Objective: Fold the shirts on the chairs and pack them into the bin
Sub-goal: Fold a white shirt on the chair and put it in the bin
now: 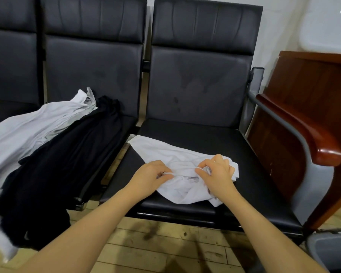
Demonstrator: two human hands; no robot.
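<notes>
While both hands' fingers (166,173) pinch the white shirt (185,170) on the chair (215,134), folding looks barely begun; spreading it flat likely comes next

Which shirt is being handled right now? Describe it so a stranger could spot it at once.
Find the row of black padded chairs and take the rightmost seat, beside the wooden armrest. The white shirt lies crumpled there, pinched by the left hand and right hand. Unlike the grey shirt and black shirt on the next seat, it lies alone.
</notes>
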